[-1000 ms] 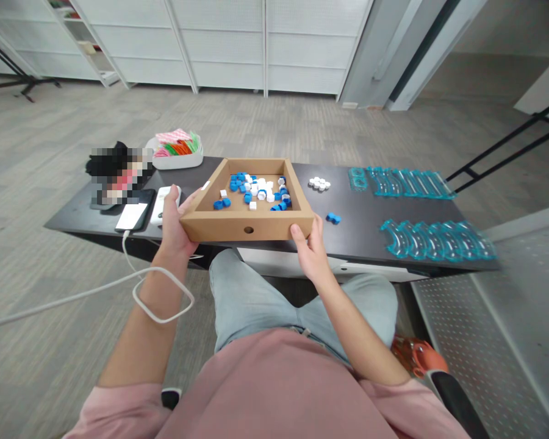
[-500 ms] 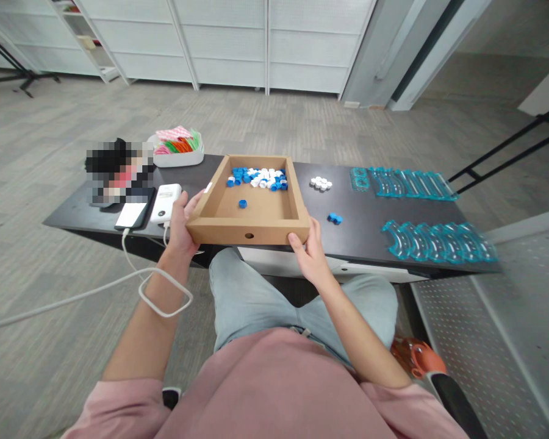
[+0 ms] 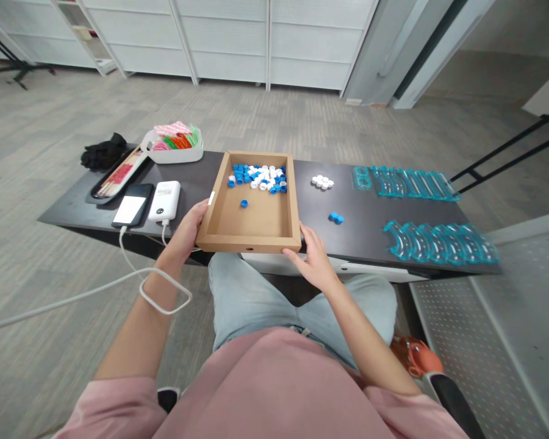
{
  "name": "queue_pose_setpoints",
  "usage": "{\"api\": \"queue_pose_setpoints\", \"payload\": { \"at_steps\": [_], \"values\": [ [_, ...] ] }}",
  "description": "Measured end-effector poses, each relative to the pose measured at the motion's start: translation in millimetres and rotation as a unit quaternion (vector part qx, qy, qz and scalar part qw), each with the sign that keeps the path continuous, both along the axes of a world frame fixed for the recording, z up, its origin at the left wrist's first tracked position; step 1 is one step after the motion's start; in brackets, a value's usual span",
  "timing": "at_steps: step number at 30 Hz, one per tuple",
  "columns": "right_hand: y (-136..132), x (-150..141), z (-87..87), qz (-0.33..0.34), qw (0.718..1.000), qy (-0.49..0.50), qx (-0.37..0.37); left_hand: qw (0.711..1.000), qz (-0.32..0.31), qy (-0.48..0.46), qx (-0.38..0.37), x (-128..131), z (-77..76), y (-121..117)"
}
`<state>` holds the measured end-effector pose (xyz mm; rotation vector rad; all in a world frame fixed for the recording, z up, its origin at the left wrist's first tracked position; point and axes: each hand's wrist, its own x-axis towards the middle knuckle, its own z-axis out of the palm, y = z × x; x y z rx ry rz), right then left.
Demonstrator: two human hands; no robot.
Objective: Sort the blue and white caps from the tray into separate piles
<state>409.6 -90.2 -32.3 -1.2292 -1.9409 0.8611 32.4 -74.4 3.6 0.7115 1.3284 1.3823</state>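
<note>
A shallow cardboard tray point(image 3: 251, 242) rests on the dark table in front of me, its front edge close to the table's near edge. My left hand point(image 3: 190, 230) grips its left side near the front corner; those fingertips are partly hidden by the wall. At the front right corner my right hand point(image 3: 312, 256) holds on, thumb against the front wall and fingers along the right side. Inside, blue and white hexagonal pieces point(image 3: 260, 177) are heaped towards the back. A single blue piece point(image 3: 244, 203) lies apart from them in the tray.
Right of the tray lie joined white pieces point(image 3: 322, 182), a few blue pieces point(image 3: 336, 217) and two rows of clear teal plastic parts point(image 3: 439, 242). On the left are a power bank point(image 3: 165, 201), a phone point(image 3: 132, 205), a white basket point(image 3: 178, 153) and black cloth point(image 3: 103, 152). A white cable point(image 3: 167, 274) crosses my left forearm.
The tray's raised front has come down, so the tray now sits flatter and more of its floor shows. My left thumb has slipped off the front corner; both hands stay at the tray.
</note>
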Motion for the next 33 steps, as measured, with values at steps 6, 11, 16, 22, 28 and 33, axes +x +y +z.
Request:
{"api": "queue_pose_setpoints", "payload": {
  "at_steps": [6,11,16,22,28,33],
  "values": [
    [8,8,18.0,-0.063,0.996,0.013,0.07,0.977,0.075,0.2,0.016,-22,-12.0,32],
    [61,-45,63.7,0.075,0.989,-0.088,0.096,0.906,0.065,0.417,0.028,-32,-15.8,64],
    [128,-127,70.9,0.202,0.934,-0.281,0.095,0.861,0.042,0.506,-0.025,-28,-25.2,75],
    [159,-150,61.8,0.269,0.907,-0.313,0.08,0.829,0.041,0.556,-0.044,-23,-32.1,72],
    [158,-83,81.6,0.211,0.964,-0.139,0.082,0.81,0.009,0.581,-0.075,-17,-20.9,71],
    [147,42,64.5,0.016,0.996,-0.017,0.081,0.783,-0.003,0.616,-0.092,-18,-14.7,71]
  ]
}}
